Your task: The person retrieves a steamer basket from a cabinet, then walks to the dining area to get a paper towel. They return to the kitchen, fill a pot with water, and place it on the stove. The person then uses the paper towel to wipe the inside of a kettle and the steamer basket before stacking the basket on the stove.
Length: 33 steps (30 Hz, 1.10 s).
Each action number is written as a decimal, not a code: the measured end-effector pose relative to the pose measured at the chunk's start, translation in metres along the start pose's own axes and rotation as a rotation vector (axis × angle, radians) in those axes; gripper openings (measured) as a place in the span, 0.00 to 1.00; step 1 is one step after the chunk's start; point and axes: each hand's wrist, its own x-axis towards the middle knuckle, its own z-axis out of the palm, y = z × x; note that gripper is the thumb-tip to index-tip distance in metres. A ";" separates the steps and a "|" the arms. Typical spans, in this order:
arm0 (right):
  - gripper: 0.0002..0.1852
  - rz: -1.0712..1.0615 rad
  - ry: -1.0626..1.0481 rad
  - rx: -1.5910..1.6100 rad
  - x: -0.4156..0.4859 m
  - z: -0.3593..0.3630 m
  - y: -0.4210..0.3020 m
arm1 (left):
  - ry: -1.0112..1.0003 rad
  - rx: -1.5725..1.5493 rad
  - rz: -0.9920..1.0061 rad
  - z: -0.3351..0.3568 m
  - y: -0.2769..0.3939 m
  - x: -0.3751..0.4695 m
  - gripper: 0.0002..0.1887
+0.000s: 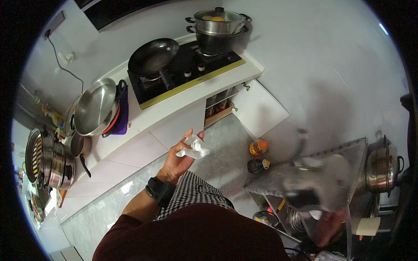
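Note:
My left hand (pixel 179 160) holds a crumpled white tissue (pixel 195 147) between thumb and fingers, in front of the lower cabinets. To the right, my right hand (pixel 330 225) is blurred by motion, close to the front edge of a rack with a clear plastic cover (pixel 356 146). A blurred pale grey object (pixel 316 176) with a dark patch appears just beyond that hand, over the rack top. Its kind is not clear, nor whether the hand grips it.
A wok (pixel 152 57) and a lidded steamer pot (pixel 218 31) stand on the gas hob (pixel 192 81). Stacked pans (pixel 96 107) sit left on the counter. A cabinet door (pixel 261 107) stands open. Two bottles, one orange (pixel 258 147) and one dark (pixel 256 166), stand near the rack.

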 end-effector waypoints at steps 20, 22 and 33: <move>0.16 -0.011 -1.072 -0.126 0.072 0.355 -0.060 | 0.089 0.567 0.470 0.000 0.091 -0.136 0.29; 0.17 -0.031 -1.099 -0.153 0.071 0.384 -0.066 | 0.127 0.292 0.338 0.000 0.117 -0.139 0.28; 0.19 0.066 -0.793 -0.298 0.096 0.474 -0.109 | 0.169 0.428 0.289 0.000 0.244 -0.048 0.17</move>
